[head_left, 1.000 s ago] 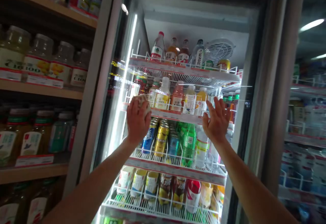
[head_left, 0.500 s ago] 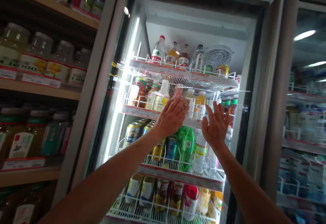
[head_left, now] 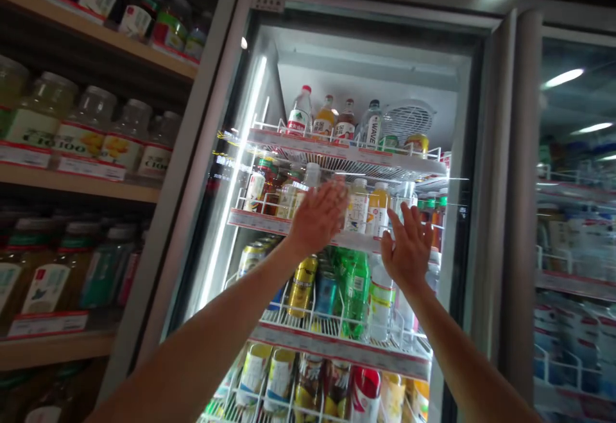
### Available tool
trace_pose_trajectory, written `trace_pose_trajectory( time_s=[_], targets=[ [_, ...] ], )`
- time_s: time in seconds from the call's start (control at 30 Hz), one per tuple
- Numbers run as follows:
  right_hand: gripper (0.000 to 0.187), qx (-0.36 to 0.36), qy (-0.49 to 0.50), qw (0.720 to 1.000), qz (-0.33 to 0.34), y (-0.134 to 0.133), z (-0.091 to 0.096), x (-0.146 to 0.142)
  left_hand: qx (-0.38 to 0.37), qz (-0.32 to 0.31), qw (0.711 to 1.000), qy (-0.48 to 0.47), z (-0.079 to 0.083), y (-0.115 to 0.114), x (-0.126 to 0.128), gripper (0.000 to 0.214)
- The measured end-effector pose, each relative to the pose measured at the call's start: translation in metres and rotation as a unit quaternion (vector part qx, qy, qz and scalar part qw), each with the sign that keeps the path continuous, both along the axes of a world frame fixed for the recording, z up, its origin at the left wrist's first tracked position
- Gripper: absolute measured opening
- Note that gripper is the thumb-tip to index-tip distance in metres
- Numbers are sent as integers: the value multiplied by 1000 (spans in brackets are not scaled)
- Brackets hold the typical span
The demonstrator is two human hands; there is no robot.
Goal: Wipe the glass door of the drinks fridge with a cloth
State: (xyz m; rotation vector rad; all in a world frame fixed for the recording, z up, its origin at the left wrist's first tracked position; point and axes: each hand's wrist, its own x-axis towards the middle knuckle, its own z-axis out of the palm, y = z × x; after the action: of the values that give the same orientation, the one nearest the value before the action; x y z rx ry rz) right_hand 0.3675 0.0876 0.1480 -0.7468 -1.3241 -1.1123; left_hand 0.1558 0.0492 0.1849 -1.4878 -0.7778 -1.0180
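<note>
I face the glass door of a lit drinks fridge. My left hand lies against the glass in front of the second shelf, fingers pointing up and right. It presses a pale cloth wad, of which only an edge shows past the fingertips. My right hand is open just to its right, fingers spread, palm toward the glass. Bottles stand behind both hands, and cans and green bottles fill the shelf below.
Wooden shelves with rows of jars and bottles stand to the left of the fridge. The fridge's grey frame post rises on the right, with a second glass-door cooler beyond it. A fan grille sits at the top shelf.
My left hand has slid right along the glass from the door's left side to the middle, ending close to my right hand. The right hand has hardly moved. The view has tilted up slightly.
</note>
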Motion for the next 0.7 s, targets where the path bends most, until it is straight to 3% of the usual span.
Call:
trace_pose_trajectory(
  time_s=[0.07, 0.13, 0.23, 0.3, 0.37, 0.43, 0.5, 0.53, 0.63, 0.7],
  targets=[
    [44, -2, 1, 1000, -4, 0, 0, 0, 27, -11, 990, -140, 8, 0, -10, 42],
    [43, -2, -1, 1000, -9, 0, 0, 0, 32, -17, 981, -191, 8, -1, -10, 42],
    [42, 6, -3, 1000, -14, 1, 0, 1, -10, -8, 1000, -2, -8, -2, 3, 43],
    [41, 13, -5, 1000, -16, 2, 0, 1, -27, 2, 994, 102, -18, -3, 7, 44],
    [41, 11, -4, 1000, -14, 1, 0, 1, -13, 5, 998, 56, -21, -3, -1, 42],
    [41, 3, -2, 1000, -8, 0, 0, 1, 30, -2, 996, -85, -18, -3, -15, 41],
    [41, 0, 2, 1000, -5, -1, 0, 0, 67, -11, 984, -163, -18, -4, -25, 40],
    [41, 1, 2, 1000, -4, -1, 0, 0, 73, -13, 986, -149, -21, -5, -28, 40],
    [40, 2, 4, 1000, -5, -1, 0, 0, 41, -5, 999, 9, -39, -9, -30, 42],
    [40, -1, 3, 1000, -5, -1, 0, 0, 32, 4, 999, 24, -49, -12, -36, 43]
  ],
)
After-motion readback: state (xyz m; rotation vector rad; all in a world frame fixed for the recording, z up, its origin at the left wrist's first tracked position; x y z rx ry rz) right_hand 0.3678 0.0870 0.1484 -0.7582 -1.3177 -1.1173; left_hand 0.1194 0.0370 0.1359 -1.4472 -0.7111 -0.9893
